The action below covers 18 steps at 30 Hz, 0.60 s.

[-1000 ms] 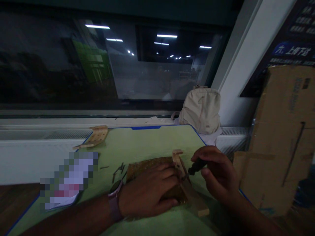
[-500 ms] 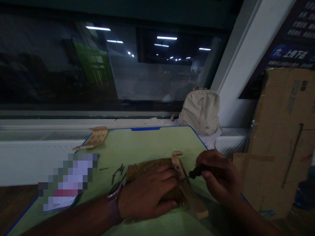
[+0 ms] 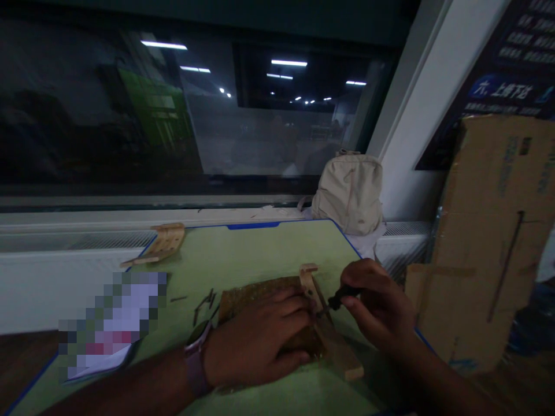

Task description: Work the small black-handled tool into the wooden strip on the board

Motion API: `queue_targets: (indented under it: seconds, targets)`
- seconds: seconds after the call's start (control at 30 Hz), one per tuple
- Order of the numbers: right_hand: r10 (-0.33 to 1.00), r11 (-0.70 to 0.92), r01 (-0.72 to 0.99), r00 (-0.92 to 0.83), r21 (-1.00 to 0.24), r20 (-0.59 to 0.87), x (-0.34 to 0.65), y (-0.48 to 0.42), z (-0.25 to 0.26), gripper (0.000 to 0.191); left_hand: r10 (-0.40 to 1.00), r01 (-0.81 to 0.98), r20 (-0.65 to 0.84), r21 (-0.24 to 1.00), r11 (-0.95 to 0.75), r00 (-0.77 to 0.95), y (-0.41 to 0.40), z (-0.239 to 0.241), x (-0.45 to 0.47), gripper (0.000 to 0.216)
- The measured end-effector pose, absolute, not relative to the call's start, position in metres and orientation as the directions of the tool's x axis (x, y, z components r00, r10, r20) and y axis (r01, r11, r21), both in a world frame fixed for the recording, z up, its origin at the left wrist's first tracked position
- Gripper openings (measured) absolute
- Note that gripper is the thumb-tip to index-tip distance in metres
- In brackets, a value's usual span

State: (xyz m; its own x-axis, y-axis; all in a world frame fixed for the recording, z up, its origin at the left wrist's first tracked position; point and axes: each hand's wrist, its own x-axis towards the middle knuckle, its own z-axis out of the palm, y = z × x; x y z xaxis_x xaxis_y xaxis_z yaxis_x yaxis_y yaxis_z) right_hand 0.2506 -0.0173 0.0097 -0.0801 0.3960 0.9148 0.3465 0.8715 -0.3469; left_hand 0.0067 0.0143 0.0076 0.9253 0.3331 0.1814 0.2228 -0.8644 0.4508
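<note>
My left hand (image 3: 260, 335) lies flat with its fingers stretched over a brown board (image 3: 254, 292). Its fingertips touch a pale wooden piece (image 3: 344, 352), which lies along the board's right edge and has a short bent end at the far side. Dark holes show in this piece near my fingertips. My right hand (image 3: 381, 300) is closed around the black handle of a screwdriver (image 3: 336, 301). The tool's tip points left at the wooden piece, close to my left fingertips; whether it sits in a screw is too dark to tell.
Several dark screws (image 3: 204, 303) lie on the green tabletop (image 3: 247, 254), left of the board. A curved wooden part (image 3: 167, 242) rests at the far left corner, with a blurred-out sheet (image 3: 117, 329) nearer. A beige backpack (image 3: 349, 193) and cardboard (image 3: 485, 242) stand right.
The view has shifted slightly, so everything appears a little further left. My right hand has turned a little around the screwdriver handle. The left hand stays on the board.
</note>
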Motion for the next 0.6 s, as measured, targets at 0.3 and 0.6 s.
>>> queue_targets:
  seconds: [0.3,0.6]
  targets:
    - [0.536,0.841,0.199,-0.174,-0.504,0.826,0.249,-0.025,0.011,0.028,0.334,0.222,0.192,0.445,-0.868,0.923,0.013,0.008,0.005,0.041]
    - [0.47,0.857,0.26,-0.035,-0.446,0.882,0.252,-0.02,0.005,0.018,0.332,0.214,0.205,0.445,-0.869,0.921,0.013,0.005,0.005,0.04]
